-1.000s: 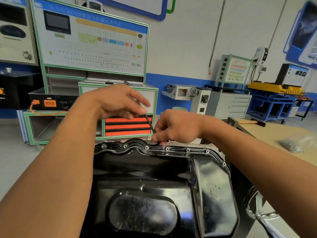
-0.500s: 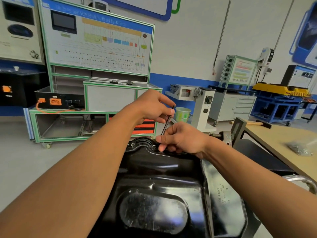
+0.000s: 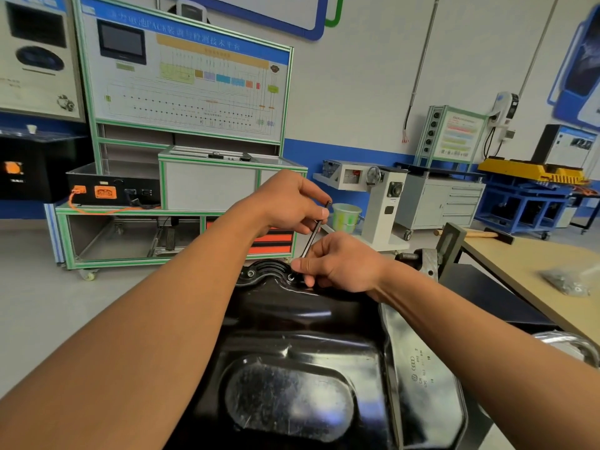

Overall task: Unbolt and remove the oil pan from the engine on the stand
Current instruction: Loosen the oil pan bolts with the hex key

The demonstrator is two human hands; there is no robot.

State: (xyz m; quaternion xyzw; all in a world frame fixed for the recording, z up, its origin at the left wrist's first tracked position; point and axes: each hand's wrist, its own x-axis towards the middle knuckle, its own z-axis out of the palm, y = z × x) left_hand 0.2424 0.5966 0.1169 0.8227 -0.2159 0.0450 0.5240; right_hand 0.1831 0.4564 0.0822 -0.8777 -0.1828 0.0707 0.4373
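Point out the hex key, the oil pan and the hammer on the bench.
hex key point(image 3: 311, 240): head view, bare shaft below the grip.
oil pan point(image 3: 292, 394): head view, flat sump floor.
hammer point(image 3: 480, 234): head view, wooden handle.

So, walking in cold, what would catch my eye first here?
The glossy black oil pan fills the foreground. At its far rim the left hand and right hand pinch a thin black tool. Behind stands a green-framed training board of wiring diagrams.
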